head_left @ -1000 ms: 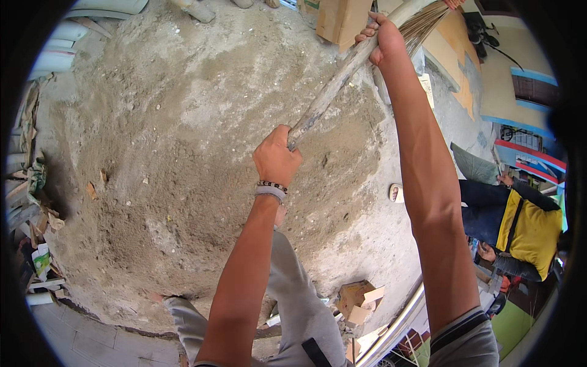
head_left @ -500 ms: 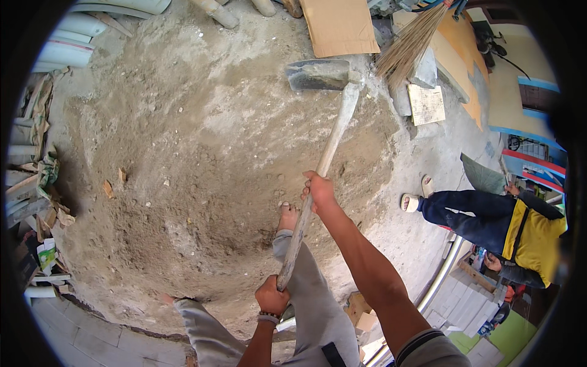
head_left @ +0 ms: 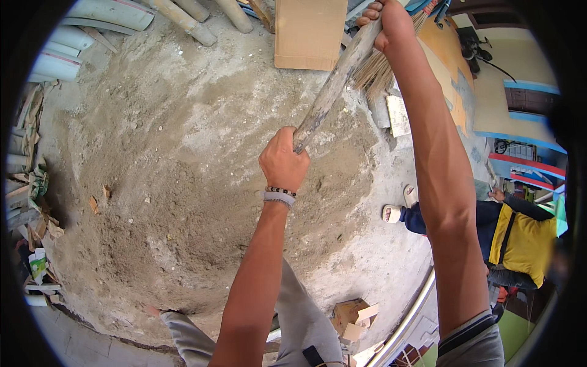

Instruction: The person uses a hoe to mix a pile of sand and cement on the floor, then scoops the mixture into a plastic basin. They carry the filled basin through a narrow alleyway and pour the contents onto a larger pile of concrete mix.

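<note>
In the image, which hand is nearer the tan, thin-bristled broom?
Right: the right hand appears in front of the broom; the left hand is farther away, below and left of it.

Mostly rough and matt around me.
The wooden handle point(head_left: 332, 92) I grip looks weathered and dull, mottled with dark and pale patches. The soil point(head_left: 183, 208) is coarse, gritty and crumbly. The cardboard sheet point(head_left: 309, 33) has a smooth matt face, and the broom bristles point(head_left: 374, 78) look dry and fibrous. The white pipes point(head_left: 119, 12) resemble smooth plastic with a slight sheen; my trousers point(head_left: 302, 321) are matt grey cloth.
</note>
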Demonstrator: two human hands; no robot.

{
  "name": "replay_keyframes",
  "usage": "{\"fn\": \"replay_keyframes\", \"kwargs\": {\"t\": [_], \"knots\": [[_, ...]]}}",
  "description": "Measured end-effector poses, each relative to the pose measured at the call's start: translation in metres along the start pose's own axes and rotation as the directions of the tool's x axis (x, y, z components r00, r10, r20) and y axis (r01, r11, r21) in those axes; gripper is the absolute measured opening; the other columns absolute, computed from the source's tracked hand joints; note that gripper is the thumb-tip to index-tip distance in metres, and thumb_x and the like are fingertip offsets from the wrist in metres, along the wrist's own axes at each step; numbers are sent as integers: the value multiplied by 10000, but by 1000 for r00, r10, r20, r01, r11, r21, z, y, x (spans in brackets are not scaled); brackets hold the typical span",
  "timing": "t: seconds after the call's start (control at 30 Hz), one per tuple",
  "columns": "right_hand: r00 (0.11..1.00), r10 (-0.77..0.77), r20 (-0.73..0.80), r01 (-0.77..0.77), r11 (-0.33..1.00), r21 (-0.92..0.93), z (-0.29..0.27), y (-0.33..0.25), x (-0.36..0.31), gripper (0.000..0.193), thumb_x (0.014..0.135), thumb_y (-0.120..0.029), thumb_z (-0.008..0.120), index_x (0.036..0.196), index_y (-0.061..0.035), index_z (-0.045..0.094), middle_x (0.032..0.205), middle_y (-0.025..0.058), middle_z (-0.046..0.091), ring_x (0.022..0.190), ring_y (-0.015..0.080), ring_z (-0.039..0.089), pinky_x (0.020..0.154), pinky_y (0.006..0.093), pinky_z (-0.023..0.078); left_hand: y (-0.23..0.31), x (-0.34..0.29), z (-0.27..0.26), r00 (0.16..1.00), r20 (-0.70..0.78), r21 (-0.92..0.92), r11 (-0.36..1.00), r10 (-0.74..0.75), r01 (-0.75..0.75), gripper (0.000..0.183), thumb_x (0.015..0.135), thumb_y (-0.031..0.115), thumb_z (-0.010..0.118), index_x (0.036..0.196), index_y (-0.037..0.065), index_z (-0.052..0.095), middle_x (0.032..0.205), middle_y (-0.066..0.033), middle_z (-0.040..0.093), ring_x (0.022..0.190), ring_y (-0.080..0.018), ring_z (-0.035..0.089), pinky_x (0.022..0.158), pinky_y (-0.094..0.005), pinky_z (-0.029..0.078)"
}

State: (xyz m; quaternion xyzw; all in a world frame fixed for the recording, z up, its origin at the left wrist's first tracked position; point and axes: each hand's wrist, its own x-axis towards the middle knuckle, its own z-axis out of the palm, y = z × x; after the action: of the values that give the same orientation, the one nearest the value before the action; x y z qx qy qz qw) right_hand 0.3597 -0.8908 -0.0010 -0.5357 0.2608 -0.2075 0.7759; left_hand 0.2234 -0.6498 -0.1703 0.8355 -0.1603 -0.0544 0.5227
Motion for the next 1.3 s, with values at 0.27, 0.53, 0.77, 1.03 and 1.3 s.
{"fn": "replay_keyframes", "kwargs": {"t": [0.27,0.53,0.77,1.03,1.3], "knots": [[966,-214,-144,175,954,-244,50,-71,-19,204,876,-118,598,733,-105,454,592,-16,402,478,106,397,445,278,384,46,33,-21,991,115,-86,994,70,-60,322,667,84,698,971,69,592,847,-142,669,730,-353,641,629,-422,500],[761,345,-550,-610,669,-424,-52,261,-71,173,802,-92,586,808,80,562,569,121,513,426,238,519,403,390,433,-41,-127,-57,665,584,307,885,-465,349,229,671,97,672,862,34,563,750,-201,654,721,-384,653,630,-461,527],[700,709,-80,-705,670,-233,5,313,-256,310,880,-171,647,1035,57,506,846,151,592,593,210,600,475,366,519,-37,-245,-249,616,422,523,734,-665,434,212,608,98,636,791,20,562,645,-212,594,656,-413,624,585,-480,496],[977,15,-211,-201,376,-904,-88,360,-131,678,863,-463,658,1244,66,477,1195,254,558,1020,270,603,863,371,493,56,-302,-380,241,246,367,320,-939,873,136,738,85,629,842,88,540,596,-102,514,498,-277,508,466,-417,409],[847,360,-391,-494,261,-829,-116,459,-139,795,713,-585,752,1095,94,594,1057,274,647,989,359,653,822,400,523,28,-254,-501,437,838,-425,-893,-327,147,161,763,54,634,832,86,492,522,-21,412,405,-155,390,390,-324,309]]}}
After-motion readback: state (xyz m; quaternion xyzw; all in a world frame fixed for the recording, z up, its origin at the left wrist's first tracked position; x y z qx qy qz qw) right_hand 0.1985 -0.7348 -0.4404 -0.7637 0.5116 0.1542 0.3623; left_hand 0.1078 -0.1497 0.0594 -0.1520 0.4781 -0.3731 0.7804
